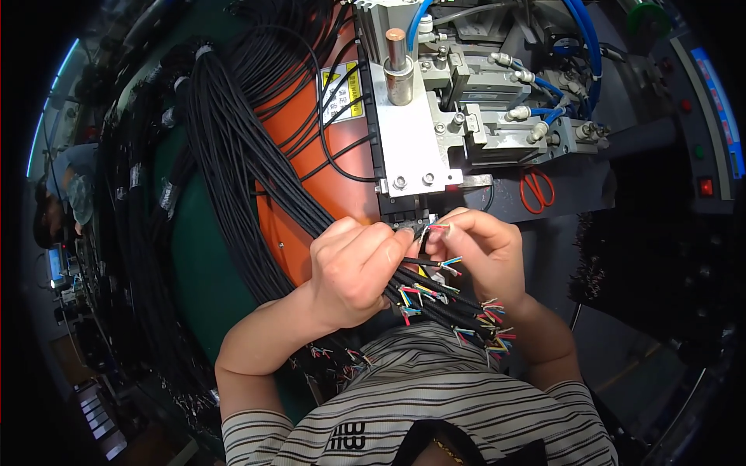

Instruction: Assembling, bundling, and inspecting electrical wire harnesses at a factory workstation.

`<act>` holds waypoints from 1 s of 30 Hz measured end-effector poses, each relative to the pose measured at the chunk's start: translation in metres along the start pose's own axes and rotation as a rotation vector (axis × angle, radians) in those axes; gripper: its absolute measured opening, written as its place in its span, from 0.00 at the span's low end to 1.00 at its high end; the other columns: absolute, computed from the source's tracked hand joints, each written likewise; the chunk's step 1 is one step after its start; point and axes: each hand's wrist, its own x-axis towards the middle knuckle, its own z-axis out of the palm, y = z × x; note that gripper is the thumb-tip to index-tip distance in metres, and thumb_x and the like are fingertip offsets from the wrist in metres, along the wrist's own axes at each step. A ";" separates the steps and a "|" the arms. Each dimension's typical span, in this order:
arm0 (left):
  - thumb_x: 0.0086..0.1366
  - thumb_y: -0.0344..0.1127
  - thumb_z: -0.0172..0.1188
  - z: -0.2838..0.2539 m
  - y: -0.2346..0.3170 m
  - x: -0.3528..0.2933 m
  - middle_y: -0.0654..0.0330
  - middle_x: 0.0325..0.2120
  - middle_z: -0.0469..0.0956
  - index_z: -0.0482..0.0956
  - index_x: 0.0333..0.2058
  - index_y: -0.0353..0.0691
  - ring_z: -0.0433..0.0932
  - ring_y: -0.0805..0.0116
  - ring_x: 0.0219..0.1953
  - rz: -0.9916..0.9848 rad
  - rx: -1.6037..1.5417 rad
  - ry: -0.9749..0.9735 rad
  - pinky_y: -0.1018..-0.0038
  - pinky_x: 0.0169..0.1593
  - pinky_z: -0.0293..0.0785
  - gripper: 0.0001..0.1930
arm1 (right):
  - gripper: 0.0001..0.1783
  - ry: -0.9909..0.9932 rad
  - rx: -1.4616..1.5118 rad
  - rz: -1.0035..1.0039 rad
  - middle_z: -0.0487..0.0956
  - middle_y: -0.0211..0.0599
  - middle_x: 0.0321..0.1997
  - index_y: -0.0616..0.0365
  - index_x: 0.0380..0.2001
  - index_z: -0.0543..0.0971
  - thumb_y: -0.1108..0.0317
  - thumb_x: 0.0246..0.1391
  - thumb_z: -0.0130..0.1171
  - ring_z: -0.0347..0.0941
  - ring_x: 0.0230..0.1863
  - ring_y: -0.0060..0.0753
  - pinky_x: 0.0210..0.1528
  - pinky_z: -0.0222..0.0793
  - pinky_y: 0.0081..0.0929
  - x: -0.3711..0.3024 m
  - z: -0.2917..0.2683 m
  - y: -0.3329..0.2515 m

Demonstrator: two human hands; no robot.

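My left hand [353,268] and my right hand [478,248] meet just below the grey metal press machine [412,140]. Both pinch the stripped end of one black cable [429,231], whose thin coloured wires stick out at the machine's black lower jaw [404,210]. Under my hands lies a fan of several more black cables with coloured stripped ends [458,307], resting over my lap and my striped shirt.
A thick bundle of black cables [225,147] runs from the upper left across an orange panel [303,132] and a green surface. Red-handled scissors [536,190] lie right of the machine. Blue air hoses [583,46] loop above. Another person sits at far left [66,194].
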 end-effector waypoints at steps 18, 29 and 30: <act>0.46 0.28 0.66 0.006 -0.002 -0.003 0.61 0.25 0.80 0.80 0.42 0.29 0.78 0.65 0.24 0.009 -0.016 0.076 0.72 0.27 0.68 0.20 | 0.06 0.052 -0.716 -0.510 0.81 0.37 0.36 0.63 0.33 0.81 0.72 0.55 0.66 0.74 0.24 0.20 0.25 0.67 0.20 0.005 0.007 -0.001; 0.48 0.29 0.64 0.005 -0.001 -0.004 0.61 0.27 0.81 0.80 0.42 0.29 0.79 0.66 0.25 0.030 0.045 0.014 0.72 0.28 0.67 0.20 | 0.08 -0.054 0.259 0.251 0.83 0.38 0.38 0.68 0.45 0.79 0.75 0.66 0.58 0.75 0.26 0.15 0.26 0.69 0.12 0.003 -0.005 -0.006; 0.48 0.29 0.64 0.006 -0.001 -0.004 0.60 0.28 0.81 0.80 0.43 0.29 0.79 0.66 0.26 0.015 0.029 0.008 0.72 0.28 0.67 0.21 | 0.08 -0.038 0.221 0.238 0.83 0.39 0.38 0.69 0.45 0.79 0.76 0.65 0.58 0.75 0.26 0.15 0.26 0.70 0.13 0.002 -0.004 -0.006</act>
